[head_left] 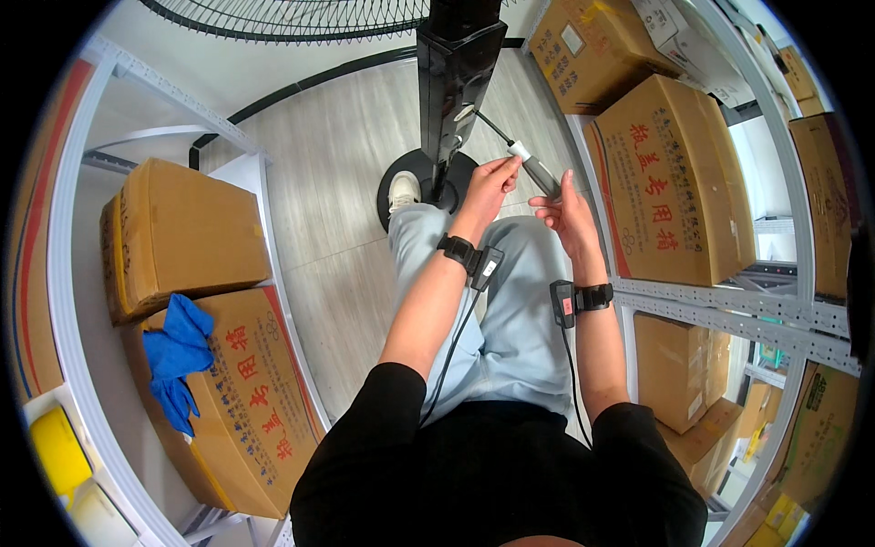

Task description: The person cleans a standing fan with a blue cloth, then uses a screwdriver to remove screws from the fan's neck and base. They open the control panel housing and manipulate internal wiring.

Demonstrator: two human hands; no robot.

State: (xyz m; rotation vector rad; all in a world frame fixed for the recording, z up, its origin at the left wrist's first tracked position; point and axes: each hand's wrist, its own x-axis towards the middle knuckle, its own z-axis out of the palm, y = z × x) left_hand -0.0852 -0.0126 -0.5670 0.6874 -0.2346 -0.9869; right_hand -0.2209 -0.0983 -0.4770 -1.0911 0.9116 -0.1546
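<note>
A screwdriver (541,176) with a grey handle, a white collar and a dark shaft slants up and left toward the black column (451,82) of a floor fan. Its tip reaches a small shiny fitting on the column's side; whether it sits in a screw is too small to tell. My left hand (492,187) is closed, with thumb and forefinger pinching the screwdriver by its collar. Beside the handle's butt end, my right hand (567,217) has its thumb raised and its fingers loosely apart. Whether those fingers touch the handle is unclear.
The fan's round black base (387,193) stands on the floor by my shoe (404,190); its wire guard (301,27) arches above. Shelves with cardboard boxes (665,182) flank me. A blue cloth or glove (178,356) lies on a left box (241,392). Cables hang from both wrist straps.
</note>
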